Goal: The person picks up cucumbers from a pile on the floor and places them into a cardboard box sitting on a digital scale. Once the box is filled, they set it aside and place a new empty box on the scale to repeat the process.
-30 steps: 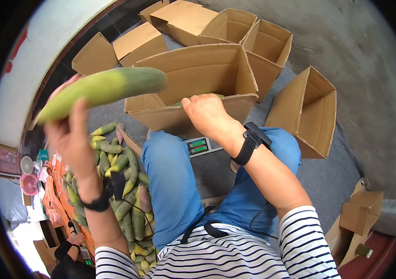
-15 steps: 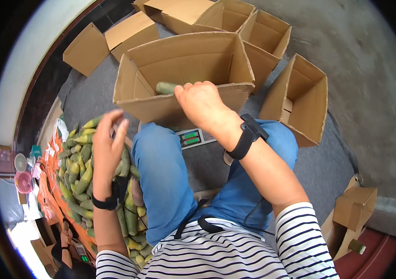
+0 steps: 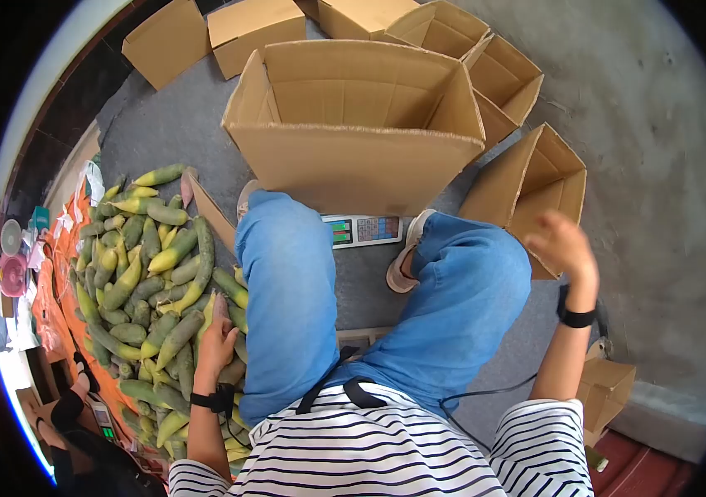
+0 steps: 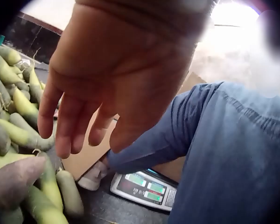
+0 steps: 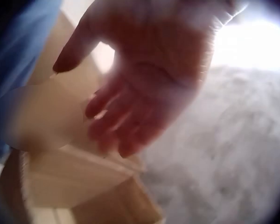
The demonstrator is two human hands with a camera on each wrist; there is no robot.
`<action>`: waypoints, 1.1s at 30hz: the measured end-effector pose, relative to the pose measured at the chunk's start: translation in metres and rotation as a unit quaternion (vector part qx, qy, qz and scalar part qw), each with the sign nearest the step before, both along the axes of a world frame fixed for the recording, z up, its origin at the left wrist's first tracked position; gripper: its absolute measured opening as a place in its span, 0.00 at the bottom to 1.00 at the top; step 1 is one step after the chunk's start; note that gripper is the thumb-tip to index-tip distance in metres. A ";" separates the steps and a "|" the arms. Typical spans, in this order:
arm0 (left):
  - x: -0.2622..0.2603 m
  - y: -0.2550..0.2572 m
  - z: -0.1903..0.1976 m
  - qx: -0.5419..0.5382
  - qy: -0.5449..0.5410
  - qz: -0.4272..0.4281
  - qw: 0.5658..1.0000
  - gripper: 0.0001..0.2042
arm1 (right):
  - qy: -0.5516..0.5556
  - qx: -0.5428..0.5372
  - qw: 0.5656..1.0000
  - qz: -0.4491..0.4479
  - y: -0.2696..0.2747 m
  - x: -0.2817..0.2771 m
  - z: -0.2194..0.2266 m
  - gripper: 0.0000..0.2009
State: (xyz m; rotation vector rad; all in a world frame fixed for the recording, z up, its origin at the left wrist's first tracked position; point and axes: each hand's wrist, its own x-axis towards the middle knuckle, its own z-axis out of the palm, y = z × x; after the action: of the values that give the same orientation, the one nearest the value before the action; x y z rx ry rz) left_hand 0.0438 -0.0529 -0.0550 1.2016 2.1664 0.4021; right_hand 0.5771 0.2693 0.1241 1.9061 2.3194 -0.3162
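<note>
My left hand [image 3: 215, 352] is at the near right side of a big heap of green radishes [image 3: 125, 286], its fingers hanging loosely with nothing held in the left wrist view. One pinkish radish [image 3: 219, 308] lies right by its fingertips in the head view. Raised at the right, my right hand [image 3: 566, 247] is empty, its fingers spread loosely. Behind it stands an open carton [image 3: 502, 186]. A larger open carton [image 3: 353, 166] stands in front of my knees; its front wall hides the bottom inside. Just below this carton shows a digital scale [image 3: 369, 229].
More cartons [image 3: 255, 29] stand at the back. An orange sheet [image 3: 53, 286] lies beside the heap, and a cardboard flap [image 3: 212, 211] rises between heap and left leg. Another person's arm [image 3: 79, 389] shows at lower left. A concrete wall [image 3: 618, 149] runs along the right.
A radish held in my left hand passed to the big carton, where my right hand held one at the rim. Both hands are now empty: left down at the heap, right out to the right.
</note>
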 end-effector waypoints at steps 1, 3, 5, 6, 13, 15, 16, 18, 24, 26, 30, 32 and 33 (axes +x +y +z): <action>0.002 0.000 -0.006 -0.001 -0.004 0.002 1.000 0.12 | -0.060 0.000 0.997 0.039 0.000 0.033 -0.058 0.18; 0.005 0.006 -0.014 -0.037 0.003 -0.024 0.999 0.13 | 0.009 0.025 1.000 -0.008 -0.011 0.067 -0.147 0.09; 0.005 0.010 -0.019 -0.044 0.016 -0.044 0.998 0.13 | 0.005 0.105 0.994 0.001 -0.020 0.045 -0.127 0.09; 0.003 0.010 -0.021 -0.052 0.033 -0.065 0.996 0.14 | 0.032 0.137 0.990 0.023 -0.017 0.042 -0.126 0.10; 0.007 0.008 -0.015 -0.082 0.040 -0.045 0.995 0.14 | 0.039 0.163 0.983 0.080 0.070 0.057 -0.132 0.14; 0.006 0.001 -0.018 -0.089 0.025 -0.045 0.995 0.14 | -0.005 0.155 0.986 0.055 0.108 0.068 -0.134 0.18; 0.005 -0.004 -0.018 -0.099 0.031 -0.024 0.994 0.14 | -0.055 0.132 0.990 0.006 0.121 0.061 -0.127 0.18; 0.008 -0.009 -0.020 -0.103 0.044 -0.041 0.993 0.14 | -0.098 0.135 0.986 -0.019 0.161 0.070 -0.138 0.21; -0.007 -0.044 -0.046 -0.162 0.076 0.023 0.983 0.16 | -0.144 0.237 0.961 -0.016 0.202 0.051 -0.146 0.25; -0.011 -0.051 -0.048 -0.159 0.114 0.047 0.980 0.15 | -0.097 0.255 0.961 0.038 0.202 0.035 -0.126 0.24; -0.032 -0.065 -0.060 -0.120 0.207 0.070 0.968 0.16 | 0.122 0.150 0.978 0.075 0.145 -0.036 -0.023 0.15; -0.039 -0.058 -0.066 -0.097 0.214 0.076 0.969 0.16 | 0.159 0.120 0.976 0.092 0.099 -0.074 0.035 0.14; -0.043 -0.054 -0.072 -0.086 0.213 0.066 0.971 0.17 | 0.196 0.107 0.970 0.097 0.075 -0.090 0.059 0.15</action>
State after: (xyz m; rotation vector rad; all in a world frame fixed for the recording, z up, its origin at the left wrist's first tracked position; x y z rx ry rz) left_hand 0.0010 -0.1072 -0.1268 1.1261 2.5952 0.0029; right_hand 0.4874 0.3439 0.1832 1.8197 2.8797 -0.4752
